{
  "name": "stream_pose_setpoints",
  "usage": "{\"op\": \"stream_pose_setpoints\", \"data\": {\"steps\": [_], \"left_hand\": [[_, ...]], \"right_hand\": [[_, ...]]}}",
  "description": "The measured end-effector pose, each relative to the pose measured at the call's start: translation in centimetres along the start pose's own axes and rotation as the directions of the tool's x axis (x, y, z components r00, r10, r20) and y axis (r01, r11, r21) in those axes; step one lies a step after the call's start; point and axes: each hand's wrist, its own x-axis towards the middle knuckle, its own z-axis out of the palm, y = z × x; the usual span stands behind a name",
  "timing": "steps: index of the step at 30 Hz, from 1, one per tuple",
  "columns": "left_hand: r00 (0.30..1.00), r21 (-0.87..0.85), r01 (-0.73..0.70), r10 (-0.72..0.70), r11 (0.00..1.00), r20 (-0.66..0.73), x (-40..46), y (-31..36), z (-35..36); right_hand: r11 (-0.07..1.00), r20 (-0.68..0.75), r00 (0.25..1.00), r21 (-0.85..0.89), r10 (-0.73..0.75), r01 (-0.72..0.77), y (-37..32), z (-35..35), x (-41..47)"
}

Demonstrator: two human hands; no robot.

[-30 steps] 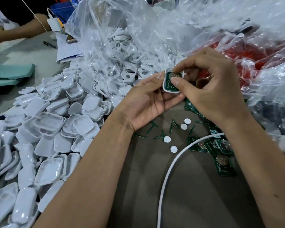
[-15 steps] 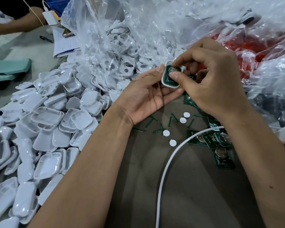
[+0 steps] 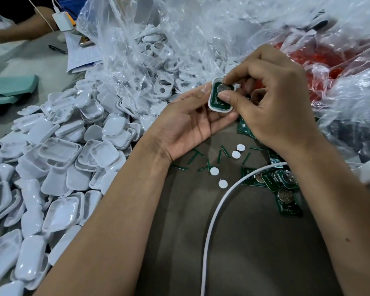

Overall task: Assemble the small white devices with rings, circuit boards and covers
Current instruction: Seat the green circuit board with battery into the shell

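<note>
Just right of the frame's centre, in its upper half, a white shell [image 3: 220, 107] is cradled on the fingertips of the left hand [image 3: 190, 127], whose palm is turned up and whose fingers are curled round the shell's left and lower edges. From the right, the right hand [image 3: 273, 103] is brought over it; its thumb and forefinger are pressed down on a green circuit board [image 3: 219, 101] that is laid inside the shell, a silvery coin cell [image 3: 222, 89] being seen at the board's upper end. Both hands are thus closed on the same piece and are touching each other around it. The shell's long axis is judged to run from upper right to lower left of the frame, tilted slightly, with the open face turned toward the camera; the board is taken to be not yet fully seated, so pressing along that face is what appears to be called for. Next, a cover would be needed: the pile of white covers [image 3: 58, 167] is spread to the lower left, nearer the left hand. Loose circuit boards [image 3: 286, 201] are scattered at lower right, under the right wrist, with white discs [image 3: 222, 183] between them and a white cable [image 3: 209, 231] curved below.
</note>
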Motion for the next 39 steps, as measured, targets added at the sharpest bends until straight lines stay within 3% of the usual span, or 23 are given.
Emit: {"op": "stream_pose_setpoints", "data": {"steps": [18,39], "left_hand": [[0.999,0.016,-0.035,0.035,0.999,-0.032,0.02,-0.06,0.04],[1.0,-0.111,0.002,-0.003,0.994,-0.008,0.19,-0.2,-0.23]], "right_hand": [[0.999,-0.043,0.999,0.038,-0.009,0.01,-0.15,-0.1,-0.06],[0.998,-0.028,1.0,0.06,0.002,0.0,-0.34,-0.53,-0.07]]}}
